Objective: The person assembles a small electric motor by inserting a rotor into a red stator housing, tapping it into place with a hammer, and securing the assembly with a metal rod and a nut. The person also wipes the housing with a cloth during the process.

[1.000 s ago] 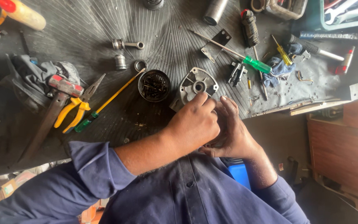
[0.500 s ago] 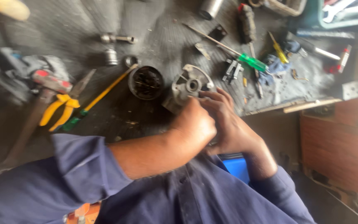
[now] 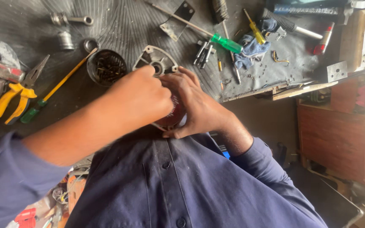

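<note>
The dark ribbed tabletop [image 3: 119,25] carries scattered tools. Against the person's blue shirt [image 3: 182,181], both hands close on a round dark-red part [image 3: 175,115], mostly hidden. The left hand [image 3: 138,99] covers it from above in a curled grip; the right hand [image 3: 195,105] cups its side. Just beyond lie a grey metal end cover [image 3: 159,61], a black cup of screws [image 3: 106,67], yellow pliers [image 3: 11,96] and a green-handled screwdriver [image 3: 227,43].

head-worn camera, looking steeply down, close over workbench [image 3: 106,25]
</note>
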Demonstrator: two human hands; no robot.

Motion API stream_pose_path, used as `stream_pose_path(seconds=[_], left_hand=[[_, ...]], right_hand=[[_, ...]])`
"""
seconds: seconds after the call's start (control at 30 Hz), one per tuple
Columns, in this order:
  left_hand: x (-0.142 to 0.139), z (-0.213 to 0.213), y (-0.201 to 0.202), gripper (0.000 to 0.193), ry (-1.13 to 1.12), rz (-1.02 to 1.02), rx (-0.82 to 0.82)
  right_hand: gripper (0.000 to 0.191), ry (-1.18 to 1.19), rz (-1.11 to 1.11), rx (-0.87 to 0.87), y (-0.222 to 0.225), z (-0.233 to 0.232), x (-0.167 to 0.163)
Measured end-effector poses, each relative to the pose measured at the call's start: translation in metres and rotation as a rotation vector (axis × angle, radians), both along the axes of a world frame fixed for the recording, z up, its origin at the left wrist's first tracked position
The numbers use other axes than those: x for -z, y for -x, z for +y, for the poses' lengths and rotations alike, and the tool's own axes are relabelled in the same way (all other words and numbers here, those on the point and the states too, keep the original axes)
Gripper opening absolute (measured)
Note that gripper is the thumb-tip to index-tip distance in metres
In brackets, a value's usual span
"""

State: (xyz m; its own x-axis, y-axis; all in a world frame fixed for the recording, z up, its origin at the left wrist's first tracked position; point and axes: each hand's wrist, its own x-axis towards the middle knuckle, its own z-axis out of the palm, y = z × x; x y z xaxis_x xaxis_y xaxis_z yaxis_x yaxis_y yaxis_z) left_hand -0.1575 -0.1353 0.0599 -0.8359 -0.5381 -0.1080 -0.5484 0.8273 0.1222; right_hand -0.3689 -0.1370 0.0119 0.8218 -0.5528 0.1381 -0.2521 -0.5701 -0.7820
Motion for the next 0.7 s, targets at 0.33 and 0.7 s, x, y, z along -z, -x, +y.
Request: stream_pose_path(seconds=[0.33,0.7], left_hand=[[0.001,0.028,0.011,0.01,0.125,0.069,-0.248],[-0.012,0.04,0.019,0.008,0.262,-0.151,-0.35]], right_hand=[[0.124,-0.018,-0.022,-0.028,0.009,-0.004,0.006],[0.13,0.041,-0.003,-0.044,0.007,-0.002,0.004]])
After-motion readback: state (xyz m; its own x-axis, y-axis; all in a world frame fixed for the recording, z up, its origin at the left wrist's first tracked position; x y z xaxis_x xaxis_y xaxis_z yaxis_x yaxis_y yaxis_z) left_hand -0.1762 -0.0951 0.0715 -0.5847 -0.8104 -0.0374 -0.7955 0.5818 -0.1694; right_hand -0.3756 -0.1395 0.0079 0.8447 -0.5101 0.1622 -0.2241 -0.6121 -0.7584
